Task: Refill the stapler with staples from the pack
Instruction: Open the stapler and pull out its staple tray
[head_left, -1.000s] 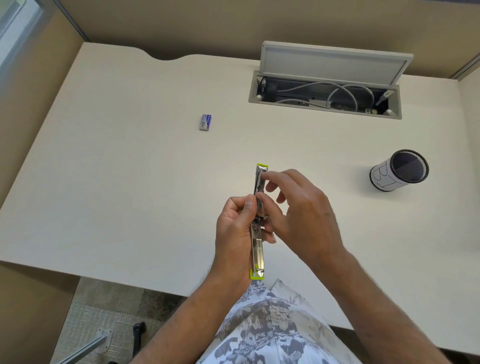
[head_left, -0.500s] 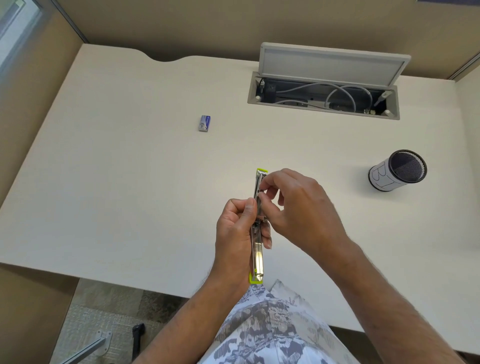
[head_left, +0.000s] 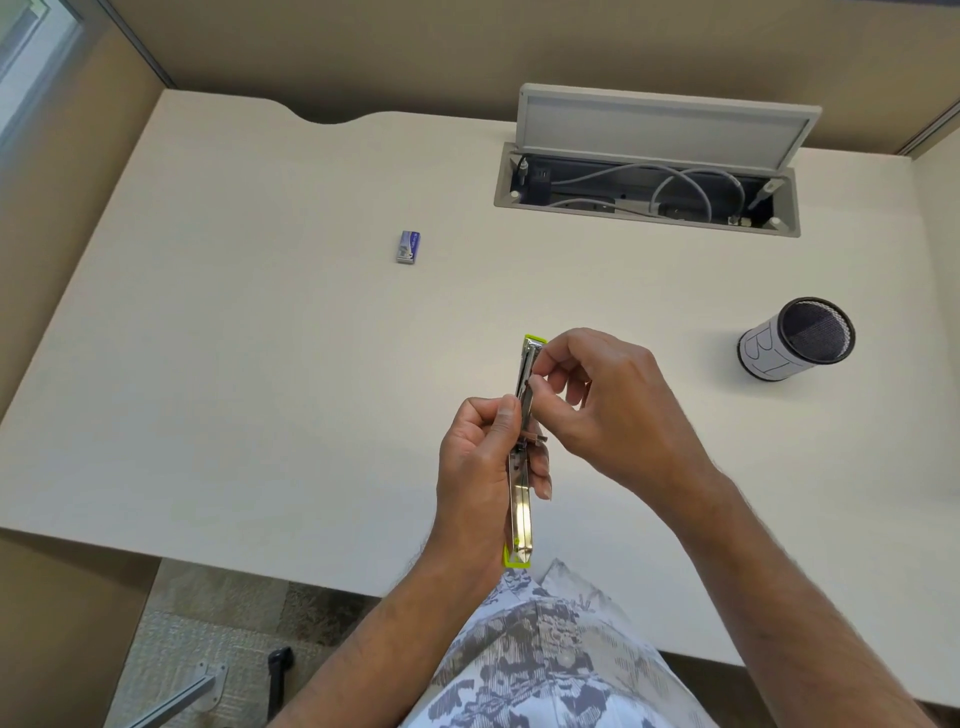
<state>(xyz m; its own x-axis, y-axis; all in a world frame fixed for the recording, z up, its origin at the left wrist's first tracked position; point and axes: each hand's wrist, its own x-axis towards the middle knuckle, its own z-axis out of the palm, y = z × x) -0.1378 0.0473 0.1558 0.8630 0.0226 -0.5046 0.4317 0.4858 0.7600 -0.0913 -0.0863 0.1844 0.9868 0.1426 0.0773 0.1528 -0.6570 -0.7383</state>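
Observation:
The stapler, lime green with a shiny metal channel, is swung fully open into one long strip above the desk's front edge. My left hand grips it around the hinge. My right hand pinches at the far metal half, thumb and forefinger closed on the channel; whether staples are between the fingertips I cannot tell. The small blue staple pack lies alone on the desk, far to the left and beyond both hands.
A white desk with a curved notch at its far edge. An open cable hatch with grey cords sits at the back right. A mesh pen cup lies tipped at the right. Partition walls surround the desk.
My right hand's fingers have curled tighter and slid along the stapler's far half. The left hand and the stapler have barely moved. The pack stays put.

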